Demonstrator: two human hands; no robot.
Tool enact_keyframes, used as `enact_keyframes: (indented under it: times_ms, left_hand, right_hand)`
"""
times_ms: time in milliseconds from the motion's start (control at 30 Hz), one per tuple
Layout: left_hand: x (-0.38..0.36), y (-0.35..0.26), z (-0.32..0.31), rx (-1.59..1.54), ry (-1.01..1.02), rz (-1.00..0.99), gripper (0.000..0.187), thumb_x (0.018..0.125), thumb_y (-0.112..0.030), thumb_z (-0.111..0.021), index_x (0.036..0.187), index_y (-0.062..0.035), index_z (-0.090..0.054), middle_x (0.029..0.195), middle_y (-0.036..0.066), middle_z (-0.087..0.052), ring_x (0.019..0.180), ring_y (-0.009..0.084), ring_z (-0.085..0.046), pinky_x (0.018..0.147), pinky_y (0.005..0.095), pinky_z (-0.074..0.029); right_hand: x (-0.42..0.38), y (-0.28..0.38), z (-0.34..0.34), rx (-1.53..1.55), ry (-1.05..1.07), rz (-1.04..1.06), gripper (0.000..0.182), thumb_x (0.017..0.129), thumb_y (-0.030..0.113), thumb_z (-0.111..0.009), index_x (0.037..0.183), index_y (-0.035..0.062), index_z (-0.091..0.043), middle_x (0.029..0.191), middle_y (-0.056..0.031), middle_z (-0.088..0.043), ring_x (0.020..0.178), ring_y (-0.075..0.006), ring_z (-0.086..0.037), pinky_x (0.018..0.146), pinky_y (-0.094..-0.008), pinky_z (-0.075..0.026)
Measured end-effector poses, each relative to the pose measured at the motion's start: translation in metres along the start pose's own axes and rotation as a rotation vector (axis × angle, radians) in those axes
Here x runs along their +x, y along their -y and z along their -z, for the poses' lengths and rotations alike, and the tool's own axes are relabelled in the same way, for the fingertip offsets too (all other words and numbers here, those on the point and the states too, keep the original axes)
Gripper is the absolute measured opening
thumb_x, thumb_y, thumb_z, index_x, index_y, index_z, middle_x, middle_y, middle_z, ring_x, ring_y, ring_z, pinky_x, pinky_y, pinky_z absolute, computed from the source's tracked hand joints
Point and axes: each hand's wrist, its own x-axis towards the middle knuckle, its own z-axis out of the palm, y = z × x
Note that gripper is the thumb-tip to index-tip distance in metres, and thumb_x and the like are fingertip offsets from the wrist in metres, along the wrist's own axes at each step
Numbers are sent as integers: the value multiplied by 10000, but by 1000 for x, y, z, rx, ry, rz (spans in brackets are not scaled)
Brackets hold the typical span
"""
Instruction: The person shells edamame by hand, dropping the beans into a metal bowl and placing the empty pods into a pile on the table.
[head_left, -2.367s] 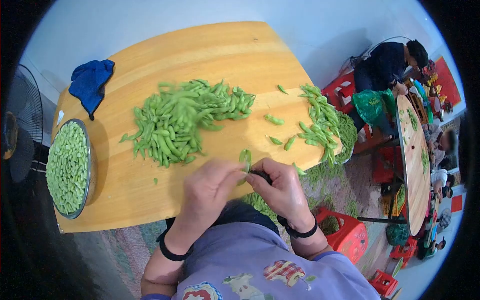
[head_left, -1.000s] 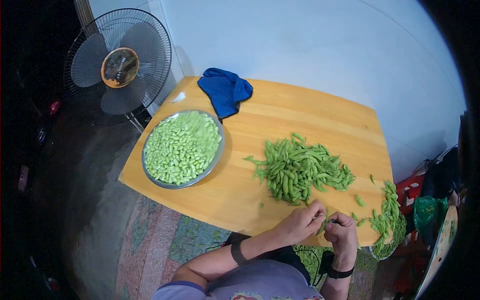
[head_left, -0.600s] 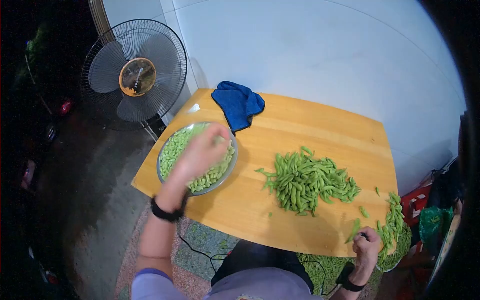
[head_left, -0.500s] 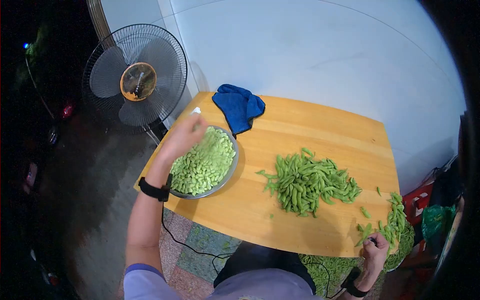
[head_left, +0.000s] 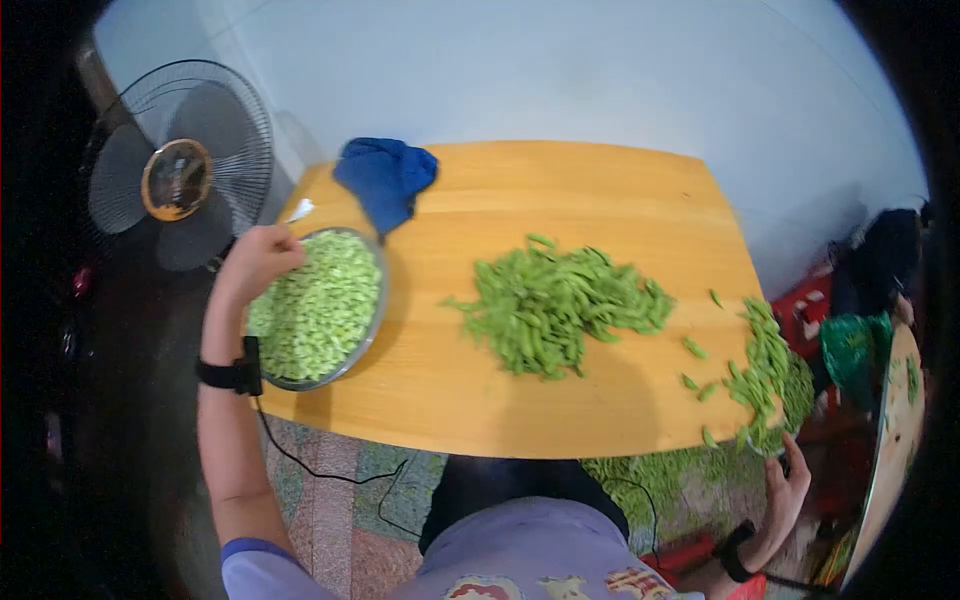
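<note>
Over the left rim of a metal bowl (head_left: 383, 300) full of shelled green beans (head_left: 325, 305) is my left hand (head_left: 262, 262), its fingers curled together; whether they pinch anything is too small to tell. My right hand (head_left: 787, 485) is just beyond the table's front right corner, thumb and fingers apart, with a small dark and whitish object near the fingertips that I cannot make out. Green pods (head_left: 765, 360) lie in a strip along the right edge above that hand. A larger heap of pods (head_left: 550, 310) sits mid-table.
A blue cloth (head_left: 385, 178) lies at the back left of the wooden table (head_left: 560, 425). A fan (head_left: 178, 180) stands left of it. On the right are a green bag (head_left: 855, 350) and red items. More pods and a black cable are below the table.
The camera view has shifted right. My left hand has moved toward the bowl's left rim. My right hand has gone from the tabletop to beyond the corner, its fingers more spread.
</note>
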Motion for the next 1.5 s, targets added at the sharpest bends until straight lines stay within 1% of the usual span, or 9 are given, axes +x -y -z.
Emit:
enact_keyframes:
  times_ms: [67, 167, 233, 433, 867, 1033, 1200, 1333, 1500]
  left_hand:
    - [-2, -9, -4, 39, -66, -44, 186, 671, -125, -661, 781, 8, -591, 720, 110, -588, 711, 185, -561, 669, 290, -427]
    - [-23, -62, -14, 60, -205, -61, 214, 655, -93, -678, 814, -15, -559, 913, 125, -577, 901, 265, -539, 796, 329, -395]
    - [-36, -94, -35, 288, -502, -520, 164, 654, -64, -662, 784, -44, -564, 915, 77, -572, 917, 262, -527, 849, 356, -375]
    - [-51, -166, -138, 207, -236, -886, 128, 623, -86, -659, 712, -115, -571, 797, 6, -569, 849, 196, -502, 816, 408, -327]
    - [-20, -165, -198, 105, -170, -928, 80, 741, -61, -602, 805, -53, -554, 756, 44, -527, 770, 214, -500, 669, 320, -388]
    - [-71, -203, -186, -966, 470, -77, 59, 865, -55, -497, 870, -24, -547, 691, 41, -579, 589, 102, -545, 554, 226, -435]
    - [-101, -223, -189, -1220, 750, 105, 98, 849, -39, -537, 931, -2, -576, 723, 47, -606, 621, 87, -564, 568, 207, -463]
    - [-110, -232, -184, -1361, 857, 170, 112, 827, -40, -577, 931, 1, -580, 713, 52, -614, 606, 93, -570, 558, 207, -465]
    - [-117, -242, -180, -1285, 657, 67, 49, 781, 2, -610, 829, -2, -598, 729, 37, -598, 648, 93, -561, 601, 210, -457]
  right_hand:
    - [-7, 51, 0, 235, 50, -258, 318, 780, 130, -582, 1072, 5, -570, 631, 50, -464, 518, -32, -364, 467, -181, -263]
    - [-8, 30, -10, 459, 31, -178, 165, 792, 157, -593, 900, 33, -579, 599, 67, -424, 482, -17, -329, 429, -177, -226]
    - [-11, 36, -24, 487, 127, -206, 134, 794, 153, -583, 853, 33, -572, 602, 59, -438, 474, -25, -346, 427, -177, -258]
    - [-30, 66, -75, 503, 420, -183, 129, 781, 108, -588, 866, 15, -559, 636, 38, -486, 497, -20, -369, 439, -173, -274]
    - [-33, 105, -85, 436, 689, 51, 108, 765, -4, -582, 872, 7, -566, 743, -74, -564, 673, -151, -538, 607, -256, -423]
    - [-21, 125, -106, 387, 636, 323, 267, 747, 9, -614, 1008, 11, -559, 772, -107, -565, 682, -216, -564, 612, -308, -450]
    - [-11, 129, -130, 308, 573, 807, 453, 691, -31, -638, 1118, -15, -487, 749, -114, -528, 631, -241, -543, 550, -307, -445]
    - [-13, 125, -135, 307, 550, 894, 410, 703, 8, -648, 1081, -4, -492, 751, -126, -499, 635, -284, -542, 528, -343, -441]
    - [-21, 129, -133, 352, 552, 843, 299, 719, 14, -636, 985, -19, -502, 752, -131, -484, 625, -299, -529, 518, -352, -428]
